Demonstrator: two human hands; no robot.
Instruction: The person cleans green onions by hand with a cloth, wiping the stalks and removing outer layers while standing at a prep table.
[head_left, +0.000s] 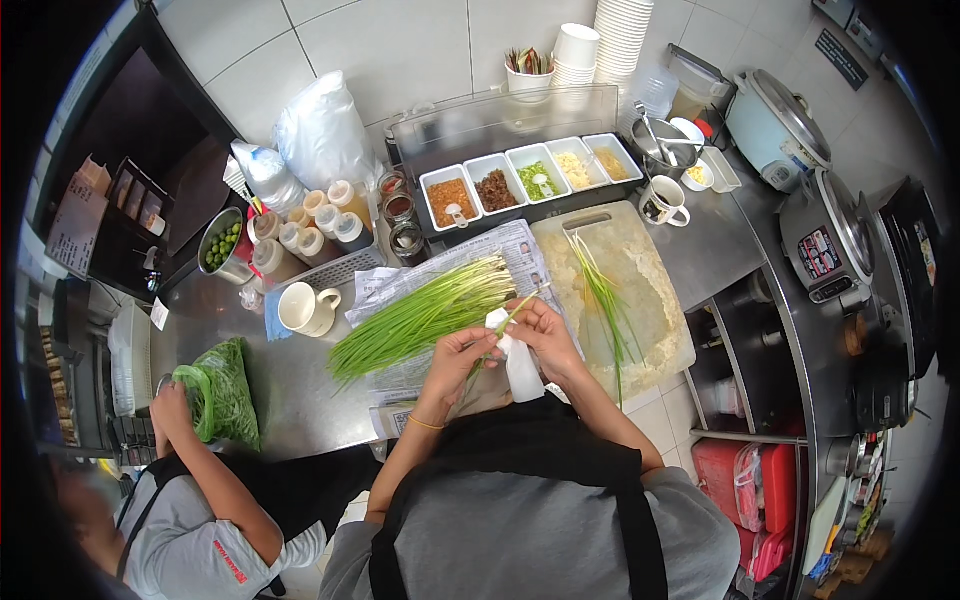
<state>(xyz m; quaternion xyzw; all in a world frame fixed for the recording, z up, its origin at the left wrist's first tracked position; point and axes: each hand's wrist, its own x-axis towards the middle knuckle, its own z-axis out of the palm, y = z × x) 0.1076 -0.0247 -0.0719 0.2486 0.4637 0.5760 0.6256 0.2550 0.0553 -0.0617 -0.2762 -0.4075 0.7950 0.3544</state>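
Note:
Both my hands meet in front of my black apron (517, 427) over a thin green stalk (516, 315), which looks like a garlic chive or scallion. My left hand (461, 356) pinches its lower part, while my right hand (546, 337) grips nearer the pale end. A white paper tissue (523, 367) hangs between the fingers around the stalk; which hand bears it is hard to tell. Just beyond my left hand, a large bunch of green stalks (427, 315) lies on newspaper (525, 240). A smaller bunch (604, 300) rests on a worn cutting board (660, 315) at my right.
Trays of chopped toppings (495, 187) stand at the back, near squeeze bottles (300, 232) and a cream mug (307, 309). Another mug (664, 201) sits past the board. At left, a co-worker's hand (172, 409) touches a bag of greens (225, 390). Rice cookers (825, 232) line the right.

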